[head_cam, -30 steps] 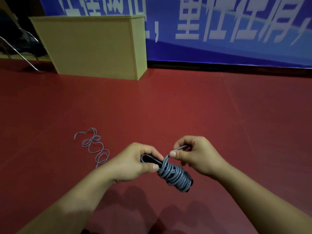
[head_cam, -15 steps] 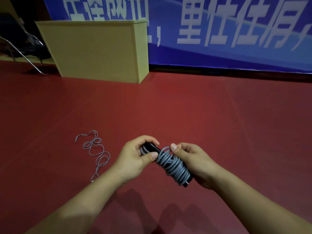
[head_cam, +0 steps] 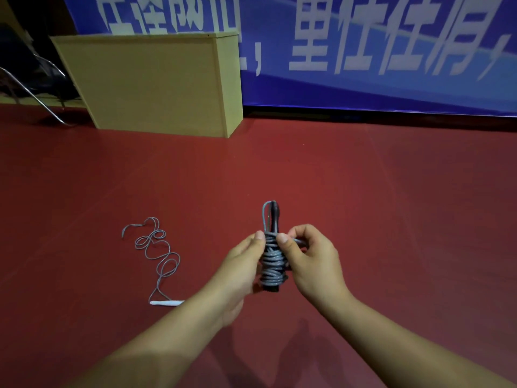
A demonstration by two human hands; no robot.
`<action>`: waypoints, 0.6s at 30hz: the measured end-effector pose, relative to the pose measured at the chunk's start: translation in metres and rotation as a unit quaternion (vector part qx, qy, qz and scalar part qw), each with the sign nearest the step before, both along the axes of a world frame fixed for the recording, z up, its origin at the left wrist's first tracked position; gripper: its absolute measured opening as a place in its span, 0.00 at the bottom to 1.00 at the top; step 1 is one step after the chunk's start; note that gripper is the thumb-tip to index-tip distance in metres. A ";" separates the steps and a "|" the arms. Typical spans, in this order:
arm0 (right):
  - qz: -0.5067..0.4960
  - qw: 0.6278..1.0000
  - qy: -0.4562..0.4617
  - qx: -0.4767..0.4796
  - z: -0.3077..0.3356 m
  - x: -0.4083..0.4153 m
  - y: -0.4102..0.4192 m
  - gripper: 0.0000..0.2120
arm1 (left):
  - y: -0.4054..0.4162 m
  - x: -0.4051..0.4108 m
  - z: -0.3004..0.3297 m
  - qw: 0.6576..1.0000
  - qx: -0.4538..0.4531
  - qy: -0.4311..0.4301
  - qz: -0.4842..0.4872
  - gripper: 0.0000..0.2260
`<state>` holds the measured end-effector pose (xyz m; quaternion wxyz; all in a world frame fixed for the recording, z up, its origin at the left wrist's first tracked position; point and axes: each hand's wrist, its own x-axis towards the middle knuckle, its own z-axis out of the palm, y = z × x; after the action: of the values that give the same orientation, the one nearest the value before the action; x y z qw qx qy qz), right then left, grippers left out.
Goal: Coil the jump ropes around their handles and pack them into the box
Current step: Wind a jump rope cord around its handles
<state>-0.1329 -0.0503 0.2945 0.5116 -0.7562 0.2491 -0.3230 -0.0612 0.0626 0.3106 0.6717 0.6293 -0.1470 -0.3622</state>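
Presently, a coiled rope (head_cam: 272, 264) is held upright above the red floor (head_cam: 363, 205), between both hands. Grey cord is wound in many turns round dark handles (head_cam: 274, 217), whose upper ends stand out above the coil. The left hand (head_cam: 243, 264) is pressed to the left side of the bundle, its thumb at the top turns; whether its fingers are curled round the back cannot be told. By the right hand (head_cam: 310, 256) the last loop of cord is pinched between thumb and fingers at the upper right of the coil.

The winding of this rope is judged nearly done; the free end seems left to be tucked or secured. A second rope (head_cam: 156, 250) is seen loose on the floor to the left, uncoiled, with a pale handle (head_cam: 165, 303) at its near end. A wooden box (head_cam: 151, 82) stands well apart by the banner (head_cam: 363, 51); whether this is the packing box cannot be told. Packing is not yet begun.
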 end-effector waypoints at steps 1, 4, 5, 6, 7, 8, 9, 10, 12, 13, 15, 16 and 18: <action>0.011 1.000 -0.003 0.008 -0.001 0.000 0.000 0.09 | 0.001 -0.001 -0.001 1.000 0.006 -0.016 -0.015 0.15; 0.077 0.995 -0.009 0.056 -0.001 0.000 0.003 0.08 | 0.001 -0.001 -0.007 0.997 0.014 -0.079 -0.017 0.19; 0.101 0.991 -0.017 0.087 0.000 0.000 0.004 0.08 | 0.002 -0.002 -0.006 0.995 0.019 -0.101 -0.011 0.18; 0.127 0.984 -0.023 0.124 0.000 0.000 0.004 0.07 | 0.003 -0.002 -0.005 0.993 0.022 -0.115 -0.004 0.16; 0.154 0.975 -0.024 0.162 0.002 0.000 0.003 0.06 | 0.004 -0.002 -0.004 0.992 0.024 -0.123 0.001 0.16; 0.178 0.965 -0.017 0.194 0.005 -0.001 0.002 0.05 | 0.006 -0.001 -0.004 0.991 0.026 -0.127 0.004 0.17; 0.197 0.956 -0.005 0.217 0.010 -0.003 0.001 0.04 | 0.007 0.002 -0.004 0.991 0.027 -0.130 0.007 0.19; 0.210 0.949 0.004 0.233 0.014 -0.004 -0.002 0.04 | 0.007 0.004 -0.005 0.991 0.024 -0.132 0.010 0.20; 0.216 0.942 0.011 0.255 0.021 -0.006 -0.010 0.03 | 0.009 0.009 -0.004 0.991 0.020 -0.131 0.017 0.20; 0.213 0.942 0.013 0.260 0.024 -0.007 -0.014 0.02 | 0.009 0.011 -0.004 0.991 0.018 -0.130 0.017 0.20; 0.209 0.943 0.018 0.258 0.029 -0.009 -0.020 0.03 | 0.009 0.013 -0.003 0.992 0.005 -0.126 0.015 0.17; 0.210 0.942 0.020 0.260 0.031 -0.010 -0.022 0.03 | 0.009 0.014 -0.003 0.992 0.002 -0.126 0.013 0.17; 0.207 0.939 0.021 0.273 0.034 -0.010 -0.026 0.03 | 0.009 0.015 -0.004 0.991 0.005 -0.131 0.009 0.18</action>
<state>-0.1429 -0.0760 0.3280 0.7482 -0.6294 0.1767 -0.1136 -0.0457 0.0713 0.3064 0.6472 0.6756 -0.2259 -0.2712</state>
